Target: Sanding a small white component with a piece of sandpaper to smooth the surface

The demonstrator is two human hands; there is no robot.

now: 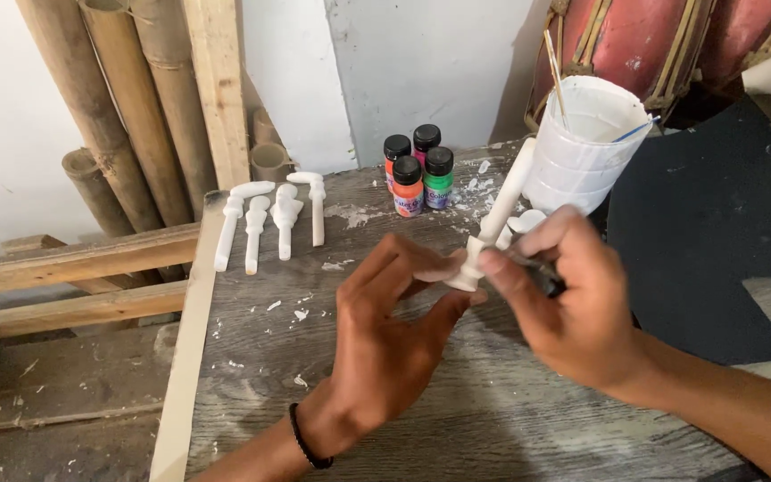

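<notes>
1. Plainly, the biggest thing here is the grey weathered table [457, 419], flecked with white chips. Its left edge runs along a pale wooden strip [191, 330]. A black mat [707, 232] covers its right part. The bare boards in front of the hands give the most open room for moving.

2. Behind stand bamboo poles [127, 98] against the wall, and a white plastic tub [582, 143] with sticks in it sits just beyond the hands; a swing that way would risk knocking it.

3. Four small paint bottles [419, 170] stand clustered at the far edge, near the upper tip of the piece being held.

4. Four white carved pieces [269, 219] lie in a row at the table's left corner, well apart from the hands.

5. The left hand [385, 348] pinches the flared base of a long white carved piece [501, 210], which slants up over the table towards the tub.

6. The right hand [564, 303] is closed around a small dark tool [542, 268], partly hidden, its fingertips touching the same base.

7. I'd judge the piece light, stiff and brittle, chalky rather than slick. Its thin shaft looks likely to snap, so the thicker base seems the safer place to hold.
</notes>
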